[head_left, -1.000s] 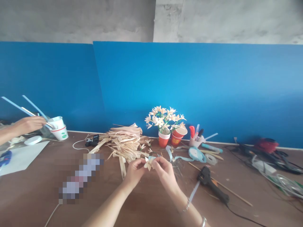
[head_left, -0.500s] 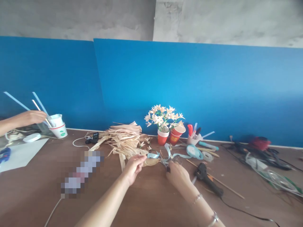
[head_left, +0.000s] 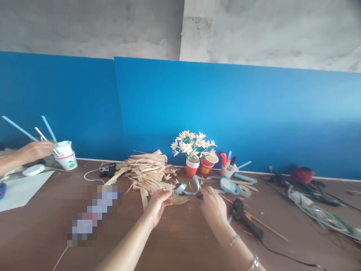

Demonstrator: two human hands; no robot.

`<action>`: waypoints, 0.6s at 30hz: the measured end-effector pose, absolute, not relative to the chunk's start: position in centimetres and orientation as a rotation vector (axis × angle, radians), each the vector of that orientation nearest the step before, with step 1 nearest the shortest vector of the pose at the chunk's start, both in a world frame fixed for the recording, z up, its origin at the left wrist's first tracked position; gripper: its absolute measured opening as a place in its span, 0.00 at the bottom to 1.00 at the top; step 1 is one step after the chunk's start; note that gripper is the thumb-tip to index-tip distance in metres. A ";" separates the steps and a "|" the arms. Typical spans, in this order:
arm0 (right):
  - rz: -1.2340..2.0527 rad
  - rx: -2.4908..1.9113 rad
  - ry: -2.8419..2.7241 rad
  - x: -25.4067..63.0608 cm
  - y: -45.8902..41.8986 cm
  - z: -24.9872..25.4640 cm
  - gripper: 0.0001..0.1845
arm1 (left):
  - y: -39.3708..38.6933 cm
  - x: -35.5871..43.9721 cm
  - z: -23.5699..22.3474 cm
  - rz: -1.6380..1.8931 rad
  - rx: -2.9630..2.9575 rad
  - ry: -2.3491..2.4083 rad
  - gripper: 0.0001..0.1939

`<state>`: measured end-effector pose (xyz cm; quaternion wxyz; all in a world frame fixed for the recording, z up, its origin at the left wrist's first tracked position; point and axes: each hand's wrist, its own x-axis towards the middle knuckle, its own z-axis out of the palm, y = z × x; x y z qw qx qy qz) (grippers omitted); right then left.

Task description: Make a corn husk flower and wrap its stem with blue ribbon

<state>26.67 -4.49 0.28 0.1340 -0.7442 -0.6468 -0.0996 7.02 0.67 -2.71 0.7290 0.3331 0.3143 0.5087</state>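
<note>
My left hand (head_left: 160, 205) hovers over the table with thumb and fingers pinched together; whatever lies between the tips is too small to name. Just beyond its fingertips lies a tan husk strip (head_left: 182, 200). My right hand (head_left: 213, 205), wearing bracelets at the wrist, is closed with its fingers pointing down; a small dark bit shows at the fingertips, and I cannot make out what it is. Light blue ribbon (head_left: 196, 183) curls behind both hands and leads toward a ribbon roll (head_left: 229, 186). A black glue gun (head_left: 248, 220) rests right of my right hand.
Dried husks (head_left: 148, 169) are piled at the back. Pale flowers stand in an orange paper cup (head_left: 191, 169) beside another cup (head_left: 208, 165). A pen cup (head_left: 228, 171), clear tape (head_left: 244, 191) and cables (head_left: 316, 199) lie rightward. At left, a co-worker's hand (head_left: 38, 150) reaches to white cups (head_left: 67, 160).
My right hand has shifted slightly, and the shiny metal thing seen by its fingers earlier no longer shows there. My left hand stays pinched. The view has tilted up a little.
</note>
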 end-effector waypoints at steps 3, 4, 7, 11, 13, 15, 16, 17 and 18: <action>-0.231 -2.047 -1.759 27.7 -4.3 0.4 0.19 | 0.5 7.1 -2.7 1.133 0.718 0.689 0.13; -0.223 -2.007 -1.710 28.0 -4.2 0.4 0.19 | 0.4 7.1 -2.7 1.126 0.719 0.684 0.13; -0.251 -1.890 -1.562 28.6 -3.9 0.9 0.20 | 0.2 7.2 -2.7 1.083 0.721 0.671 0.14; 0.135 -1.694 -1.293 28.8 -3.1 1.9 0.14 | 0.4 7.3 -2.9 1.093 0.753 0.677 0.13; 0.544 -1.596 -1.101 28.4 -2.8 1.7 0.10 | 0.5 7.3 -2.8 1.144 0.792 0.675 0.15; 0.845 -1.546 -0.976 27.8 -2.7 0.9 0.08 | 0.6 7.1 -2.7 1.195 0.827 0.645 0.18; 0.940 -1.534 -0.952 27.4 -2.7 0.3 0.07 | 0.6 6.9 -2.6 1.210 0.834 0.619 0.20; 1.023 -1.517 -0.931 27.0 -2.8 -0.3 0.06 | 0.7 6.8 -2.4 1.219 0.832 0.592 0.21; 1.113 -1.491 -0.904 26.6 -2.8 -0.9 0.06 | 0.7 6.6 -2.2 1.223 0.822 0.566 0.22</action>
